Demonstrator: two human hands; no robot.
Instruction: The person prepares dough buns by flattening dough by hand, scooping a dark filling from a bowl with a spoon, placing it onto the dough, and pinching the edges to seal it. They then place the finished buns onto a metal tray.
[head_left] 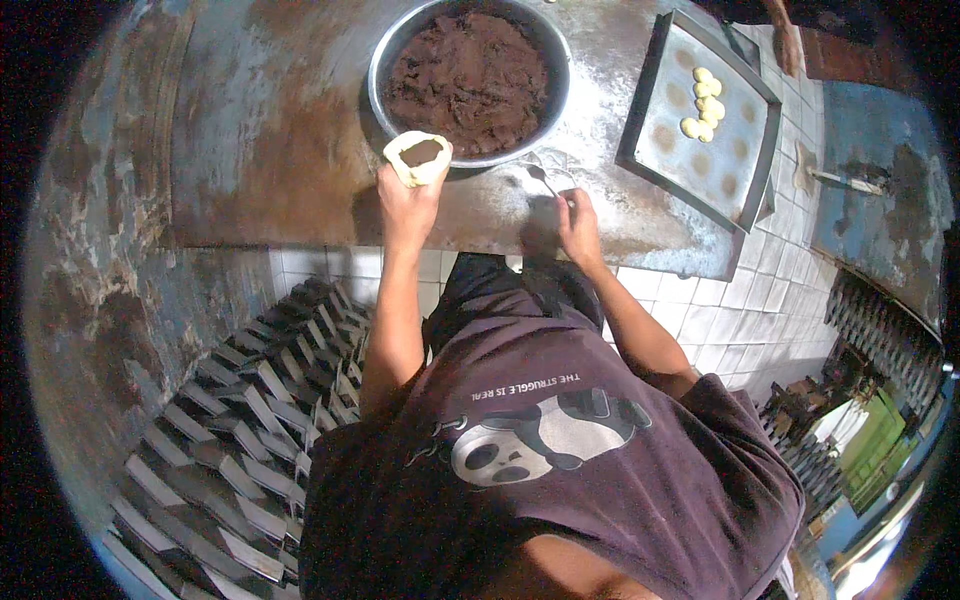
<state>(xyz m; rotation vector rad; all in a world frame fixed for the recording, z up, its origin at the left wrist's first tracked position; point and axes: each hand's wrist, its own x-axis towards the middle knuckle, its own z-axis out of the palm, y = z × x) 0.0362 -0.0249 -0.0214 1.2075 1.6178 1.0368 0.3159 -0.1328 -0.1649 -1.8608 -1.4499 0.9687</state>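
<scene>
My left hand (408, 205) is closed around a cup of pale yellow dough (400, 160), its open mouth showing dark brown filling (420, 153) inside. It is held by the near left rim of a large metal bowl (376, 85), which is heaped with the same dark brown paste (470, 85). To the right, my right hand (579, 222) grips the thin handle of a spoon (540, 177). The spoon's bowl end points up and left, over the floury tabletop just below the metal bowl.
A dark-edged baking tray (640, 110) lies at the right of the worn table (280, 120), carrying several yellow dough pieces (708, 105). Another person's arm (783, 40) shows at the top right. Stacked dark metal racks or trays (250, 430) stand below the table at the left.
</scene>
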